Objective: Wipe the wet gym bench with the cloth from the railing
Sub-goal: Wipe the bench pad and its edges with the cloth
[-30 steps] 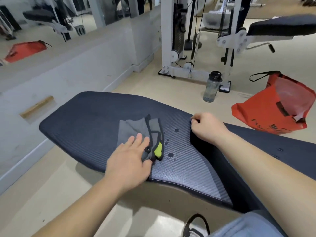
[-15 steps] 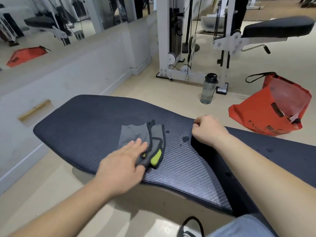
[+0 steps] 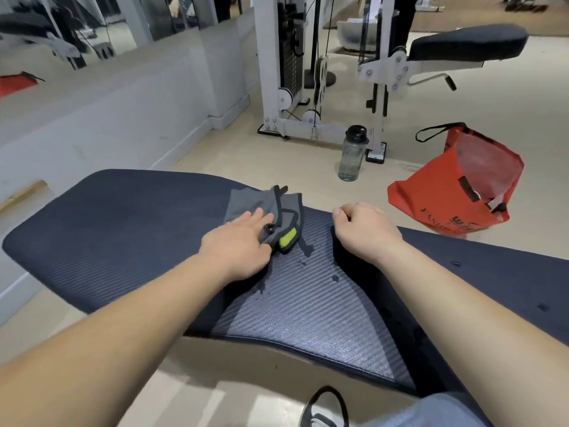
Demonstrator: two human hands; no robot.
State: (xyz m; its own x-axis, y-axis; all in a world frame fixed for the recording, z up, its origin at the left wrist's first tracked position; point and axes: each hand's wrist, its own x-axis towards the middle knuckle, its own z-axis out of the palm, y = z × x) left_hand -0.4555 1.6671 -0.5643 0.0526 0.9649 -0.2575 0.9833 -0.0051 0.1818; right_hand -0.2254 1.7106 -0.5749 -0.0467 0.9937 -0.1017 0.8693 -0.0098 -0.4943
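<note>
The dark ribbed gym bench pad (image 3: 129, 229) stretches across the middle of the view. A grey cloth (image 3: 255, 204) with black trim and a yellow-green patch lies bunched near the pad's far edge. My left hand (image 3: 240, 245) presses flat on the cloth's near part, fingers together. Several water drops and smears (image 3: 308, 252) sit on the pad just right of and below the cloth. My right hand (image 3: 363, 232) is curled into a fist, gripping the edge of the bench at the gap between the two pads.
On the beige floor beyond the bench stand a clear water bottle (image 3: 352, 154) and an orange bag (image 3: 458, 192). A white cable machine (image 3: 286, 72) and another bench (image 3: 468, 44) stand farther back. A low wall (image 3: 107, 118) runs along the left. A shoe (image 3: 324, 409) shows at the bottom.
My left hand has slid the cloth away from me toward the far edge of the pad, leaving wet smears behind it. The right hand stays on the bench edge.
</note>
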